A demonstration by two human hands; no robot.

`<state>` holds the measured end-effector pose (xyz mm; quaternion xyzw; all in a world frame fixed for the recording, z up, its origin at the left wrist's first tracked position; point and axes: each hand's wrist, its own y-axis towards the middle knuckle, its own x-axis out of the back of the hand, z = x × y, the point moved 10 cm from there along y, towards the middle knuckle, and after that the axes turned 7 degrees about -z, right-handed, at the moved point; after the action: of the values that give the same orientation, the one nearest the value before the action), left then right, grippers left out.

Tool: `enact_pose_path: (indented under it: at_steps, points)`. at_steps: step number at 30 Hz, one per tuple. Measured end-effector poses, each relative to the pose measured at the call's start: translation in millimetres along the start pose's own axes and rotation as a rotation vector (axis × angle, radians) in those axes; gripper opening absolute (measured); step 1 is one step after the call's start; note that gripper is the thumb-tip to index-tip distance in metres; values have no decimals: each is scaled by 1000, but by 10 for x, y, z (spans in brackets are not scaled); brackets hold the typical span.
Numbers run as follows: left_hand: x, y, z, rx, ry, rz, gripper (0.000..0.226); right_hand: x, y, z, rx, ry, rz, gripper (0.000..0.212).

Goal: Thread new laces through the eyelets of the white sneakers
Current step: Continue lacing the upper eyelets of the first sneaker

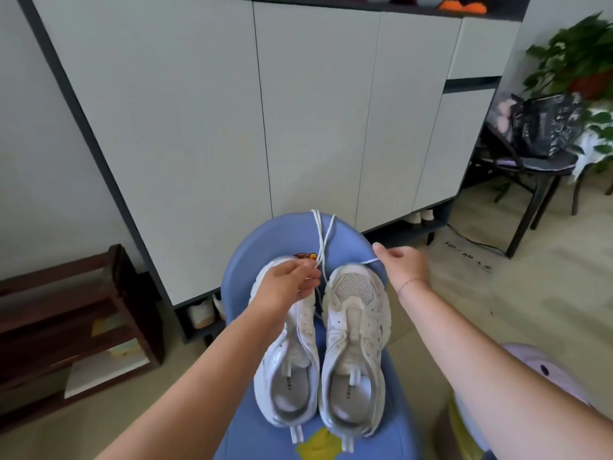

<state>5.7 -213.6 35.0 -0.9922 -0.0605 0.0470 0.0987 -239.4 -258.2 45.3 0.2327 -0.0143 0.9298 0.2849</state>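
Two white sneakers stand side by side on a blue chair, toes pointing away from me: the left sneaker and the right sneaker. White laces run from the toes up over the chair's back edge. My left hand is over the left sneaker's toe and pinches the lace strands. My right hand is beside the right sneaker's toe and holds a lace end that sticks out to its left. The eyelets of the left sneaker are hidden by my hand.
A tall white cabinet stands right behind the chair, with shoes in its bottom gap. A dark wooden rack is at the left. At the right stand a black chair with a bag and a green plant.
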Motion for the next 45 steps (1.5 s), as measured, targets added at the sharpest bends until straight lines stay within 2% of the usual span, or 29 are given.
enact_pose_path:
  at_steps: [3,5,9,12,15,18,23,30,33,38,39,41,43,45]
  points:
    - [-252,132,-4,11,-31,47,18,-101,52,-288,-101,-136,68,52]
    - [-370,165,37,23,-47,66,18,-148,101,-344,-120,-105,74,50]
    - [-484,177,152,57,-55,90,13,-147,167,-251,-111,225,6,16]
    - [-504,168,198,71,-54,89,14,-165,180,-155,-51,212,9,14]
    - [-539,118,193,77,-56,95,18,-223,113,50,54,177,98,19]
    - [-573,73,152,77,-79,110,24,-170,-137,425,194,247,214,16]
    - [-673,-40,-34,133,-265,212,43,-63,-799,632,304,349,455,18]
    - [-680,-206,-297,94,-360,278,22,-61,-1100,317,303,263,531,13]
    - [-640,-296,-363,70,-366,281,21,-31,-1071,182,191,327,509,12]
    - [-560,-583,-118,159,-241,341,18,-48,-955,119,-203,709,517,23]
    - [-553,-669,-32,189,-227,350,21,-47,-923,87,-264,688,488,23]
    - [-527,-803,104,233,-250,348,28,-59,-910,-42,-354,475,441,22]
    - [-516,-888,195,264,-302,342,27,-146,-985,-142,-439,314,485,28]
    - [-515,-928,256,292,-337,334,21,-263,-1028,-128,-536,388,546,29]
